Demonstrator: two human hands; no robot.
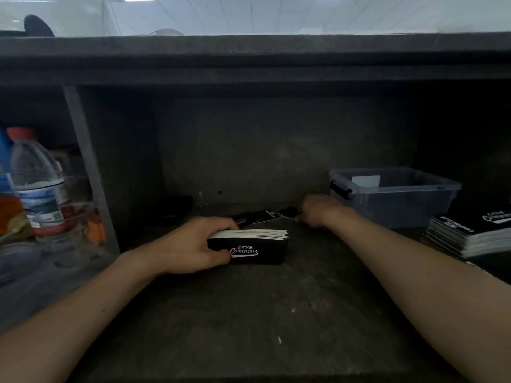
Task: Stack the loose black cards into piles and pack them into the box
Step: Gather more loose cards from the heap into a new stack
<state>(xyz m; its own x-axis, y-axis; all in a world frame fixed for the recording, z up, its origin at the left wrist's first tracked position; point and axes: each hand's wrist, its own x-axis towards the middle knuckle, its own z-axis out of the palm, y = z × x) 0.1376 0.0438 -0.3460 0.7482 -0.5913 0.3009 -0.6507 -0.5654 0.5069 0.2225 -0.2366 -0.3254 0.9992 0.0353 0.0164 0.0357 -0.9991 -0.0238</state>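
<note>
The clear box (pixel 401 211) sits at the right of the dark counter (pixel 249 313), with a done pile (pixel 470 236) beside it. The left grip (pixel 193 244) curls round a thick card pile (pixel 249 241) — this looks like the gathering step. The right grip (pixel 318 211) reaches the loose cards (pixel 265 217) behind — I cannot tell if it holds one. Next, add one with the edges even.

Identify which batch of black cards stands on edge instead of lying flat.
The stack in the left hand, at the middle: its white edges face up. The pile at the far right and the loose cards by the right hand lie flat.
</note>
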